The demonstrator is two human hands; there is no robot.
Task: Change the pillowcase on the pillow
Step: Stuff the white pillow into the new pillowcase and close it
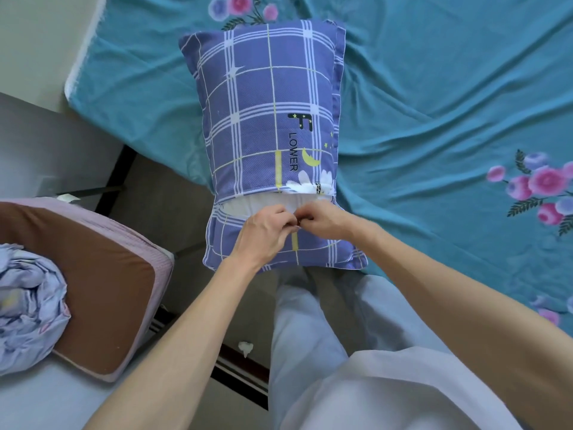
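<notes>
Fingers of left hand (266, 228) and right hand (322, 220) curled, pinching pillowcase (266, 119) edge at mid-opening. White pillow (263, 203) showing in gap. Pillow on teal bedsheet (434, 103), near end overhanging. Case on — closure unfinished, probably last step.

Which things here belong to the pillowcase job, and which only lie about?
Job: purple checked pillowcase; white pillow showing in its opening; both hands, left hand, right hand, pinching the opening.

Lying about: teal flowered sheet; crumpled pale fabric; brown cushion.

Bare forearms (192, 308), no sleeves visible; pale grey-blue trousers (313, 336); light top (403, 395) at bottom edge.
</notes>
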